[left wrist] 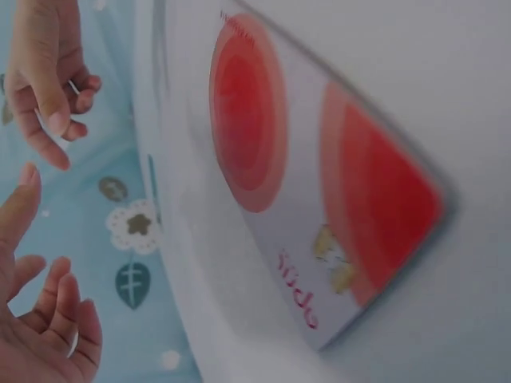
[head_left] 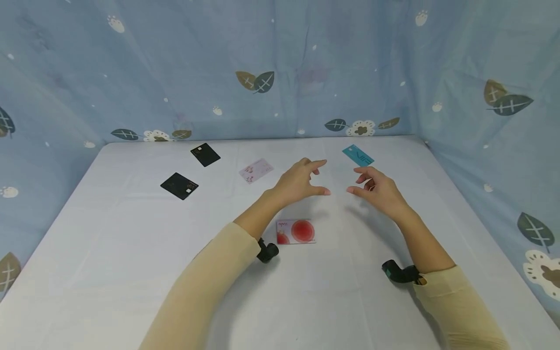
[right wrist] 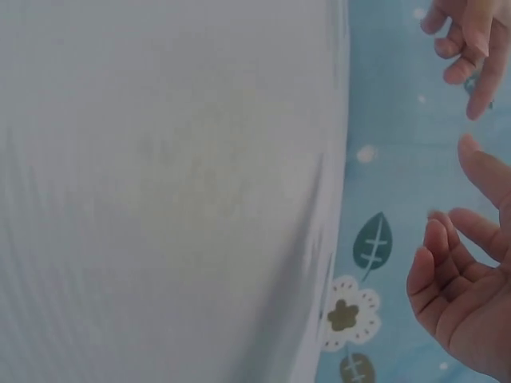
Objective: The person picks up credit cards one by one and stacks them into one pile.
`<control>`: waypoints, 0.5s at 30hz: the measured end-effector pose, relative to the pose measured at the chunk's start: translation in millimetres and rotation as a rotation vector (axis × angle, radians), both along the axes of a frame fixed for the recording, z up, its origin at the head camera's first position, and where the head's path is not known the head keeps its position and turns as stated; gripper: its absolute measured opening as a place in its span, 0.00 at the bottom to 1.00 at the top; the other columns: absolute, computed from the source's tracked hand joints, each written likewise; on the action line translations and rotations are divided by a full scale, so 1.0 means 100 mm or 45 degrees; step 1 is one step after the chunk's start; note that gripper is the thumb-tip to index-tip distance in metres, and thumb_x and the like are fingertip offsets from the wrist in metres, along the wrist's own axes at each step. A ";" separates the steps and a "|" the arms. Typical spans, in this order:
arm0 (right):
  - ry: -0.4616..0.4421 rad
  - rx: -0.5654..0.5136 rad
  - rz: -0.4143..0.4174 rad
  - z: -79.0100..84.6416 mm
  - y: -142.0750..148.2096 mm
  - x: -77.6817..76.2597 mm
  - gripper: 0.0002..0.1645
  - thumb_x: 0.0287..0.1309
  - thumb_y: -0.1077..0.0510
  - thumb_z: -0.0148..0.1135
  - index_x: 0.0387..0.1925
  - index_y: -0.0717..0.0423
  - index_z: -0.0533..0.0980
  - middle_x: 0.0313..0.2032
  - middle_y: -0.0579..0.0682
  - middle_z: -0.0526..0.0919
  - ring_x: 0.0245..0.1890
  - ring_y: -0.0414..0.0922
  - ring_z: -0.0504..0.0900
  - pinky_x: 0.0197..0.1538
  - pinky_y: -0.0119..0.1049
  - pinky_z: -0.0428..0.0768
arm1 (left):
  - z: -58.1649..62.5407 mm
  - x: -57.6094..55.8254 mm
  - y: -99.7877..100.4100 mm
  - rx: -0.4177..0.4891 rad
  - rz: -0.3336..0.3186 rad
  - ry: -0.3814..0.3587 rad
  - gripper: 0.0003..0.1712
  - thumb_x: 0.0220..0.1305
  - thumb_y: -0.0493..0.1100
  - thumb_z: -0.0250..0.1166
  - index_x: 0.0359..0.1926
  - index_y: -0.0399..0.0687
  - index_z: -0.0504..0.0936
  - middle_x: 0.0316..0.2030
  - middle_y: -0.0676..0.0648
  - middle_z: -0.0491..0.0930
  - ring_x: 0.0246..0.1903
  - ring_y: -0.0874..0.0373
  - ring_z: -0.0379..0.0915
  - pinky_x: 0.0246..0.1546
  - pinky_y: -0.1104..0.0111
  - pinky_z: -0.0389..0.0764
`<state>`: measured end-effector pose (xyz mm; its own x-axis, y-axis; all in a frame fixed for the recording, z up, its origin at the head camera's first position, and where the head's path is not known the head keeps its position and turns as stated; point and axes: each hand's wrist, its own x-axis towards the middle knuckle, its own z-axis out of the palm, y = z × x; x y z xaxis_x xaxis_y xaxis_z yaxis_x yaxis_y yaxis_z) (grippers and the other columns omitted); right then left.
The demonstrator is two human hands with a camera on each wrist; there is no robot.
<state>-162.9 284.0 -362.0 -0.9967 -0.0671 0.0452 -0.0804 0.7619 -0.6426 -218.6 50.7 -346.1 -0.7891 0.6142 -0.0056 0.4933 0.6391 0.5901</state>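
Note:
Above the white table, my left hand [head_left: 297,183] and right hand [head_left: 379,192] face each other, a gap between them and nothing held in either. Thumbs and index fingers reach toward the middle; the other fingers bend loosely. Below the left hand lies a card with red circles [head_left: 296,231], seen up close in the left wrist view. A blue card with "VIP" lettering [head_left: 358,155] lies just beyond the right hand. Left of my left hand is a pale pink card [head_left: 256,171]. Farther left lie two black cards, one nearer [head_left: 179,185] and one farther back [head_left: 205,154].
A white cloth [head_left: 109,233] covers the table. Blue patterned fabric [head_left: 280,58] hangs behind it and along both sides. Black wrist-worn devices [head_left: 268,252] sit near both sleeve cuffs, low over the table.

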 end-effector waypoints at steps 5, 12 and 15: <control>0.008 0.004 -0.033 0.01 0.08 -0.08 0.39 0.58 0.42 0.62 0.64 0.59 0.65 0.49 0.61 0.75 0.41 0.51 0.74 0.37 0.36 0.73 | 0.00 -0.14 0.12 -0.043 0.047 0.023 0.48 0.53 0.59 0.70 0.71 0.58 0.59 0.54 0.47 0.71 0.50 0.57 0.67 0.43 0.66 0.75; -0.029 -0.006 -0.063 -0.03 0.22 -0.18 0.39 0.60 0.43 0.60 0.65 0.62 0.63 0.53 0.64 0.73 0.46 0.55 0.74 0.42 0.43 0.74 | -0.07 -0.28 0.33 -0.083 0.069 -0.022 0.46 0.57 0.62 0.65 0.72 0.59 0.56 0.57 0.45 0.68 0.57 0.54 0.64 0.50 0.63 0.75; -0.048 -0.001 -0.086 -0.05 0.28 -0.25 0.40 0.61 0.44 0.59 0.66 0.63 0.62 0.55 0.65 0.72 0.49 0.58 0.73 0.45 0.48 0.74 | -0.09 -0.32 0.42 -0.153 0.050 -0.010 0.46 0.58 0.64 0.61 0.73 0.59 0.55 0.60 0.44 0.66 0.60 0.53 0.62 0.53 0.62 0.74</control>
